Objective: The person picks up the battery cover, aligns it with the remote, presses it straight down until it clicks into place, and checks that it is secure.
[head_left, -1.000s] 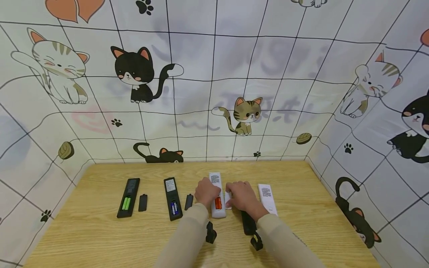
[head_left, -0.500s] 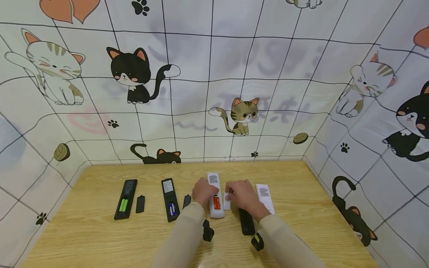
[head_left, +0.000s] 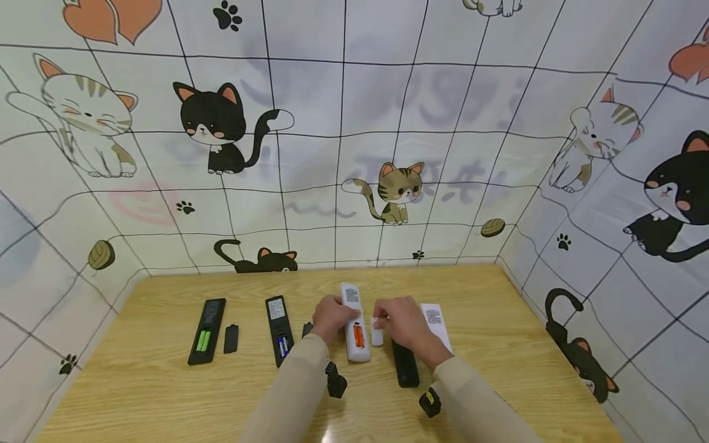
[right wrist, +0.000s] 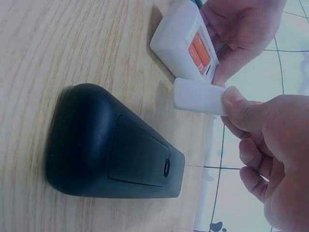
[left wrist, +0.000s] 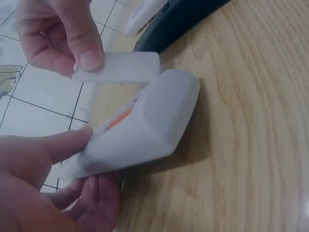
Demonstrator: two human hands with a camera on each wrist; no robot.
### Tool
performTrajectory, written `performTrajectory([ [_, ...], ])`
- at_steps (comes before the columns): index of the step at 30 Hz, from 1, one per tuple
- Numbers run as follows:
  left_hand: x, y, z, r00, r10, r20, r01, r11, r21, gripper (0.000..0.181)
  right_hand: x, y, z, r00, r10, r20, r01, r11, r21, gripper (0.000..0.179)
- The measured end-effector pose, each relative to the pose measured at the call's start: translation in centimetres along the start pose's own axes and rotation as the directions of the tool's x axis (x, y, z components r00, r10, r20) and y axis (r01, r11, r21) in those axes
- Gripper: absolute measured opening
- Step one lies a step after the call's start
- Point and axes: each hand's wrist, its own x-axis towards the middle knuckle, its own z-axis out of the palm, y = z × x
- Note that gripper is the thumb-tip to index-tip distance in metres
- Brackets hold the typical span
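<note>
My left hand (head_left: 330, 317) grips a white remote control (left wrist: 135, 140) by its sides, toward its far end. The back of that remote faces up, and orange batteries (right wrist: 199, 54) sit in its uncovered compartment. Just right of it, my right hand (head_left: 406, 320) pinches a small white battery cover (right wrist: 198, 95) between thumb and fingers. In the left wrist view the cover (left wrist: 120, 66) is held near the remote's lower end. Near my right wrist lies a black remote (right wrist: 140, 145) with its battery cover in place.
Leftward lie a black remote (head_left: 209, 326) with green batteries, its loose cover (head_left: 231, 339), and another black remote (head_left: 278, 320) with blue batteries. A second loose cover (head_left: 306, 328) is partly hidden by my left arm. A white remote (head_left: 436, 323) lies right. Cat-printed cloth (head_left: 310, 154) stands behind.
My left hand has shifted slightly left along with its forearm, and my right hand slightly right. Both keep hold of the remote and the cover. The head view has drifted a little.
</note>
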Motion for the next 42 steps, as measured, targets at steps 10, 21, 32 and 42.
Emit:
performTrajectory([
  [10,-0.3,-0.5,-0.7,0.998,0.042,0.045,-0.038,0.995,-0.088,0.048,-0.9,-0.8,-1.3,1.000,0.013,-0.002,-0.013,0.999,0.033,0.011],
  [21,-2.5,-0.2,-2.7,0.983,0.107,0.146,-0.078,0.978,-0.192,0.043,-1.5,-1.8,-2.2,1.000,0.020,-0.006,-0.020,0.998,0.052,0.011],
  [32,-3.9,-0.3,-4.1,0.977,0.136,0.163,-0.098,0.970,-0.221,0.042,-2.1,-2.2,-2.4,0.999,-0.032,-0.029,0.033,0.998,0.047,0.013],
  [42,-4.6,-1.9,-5.0,0.967,0.200,0.160,-0.151,0.950,-0.274,0.043,-2.5,-2.9,-2.2,0.997,-0.065,-0.028,0.067,0.996,0.060,0.013],
])
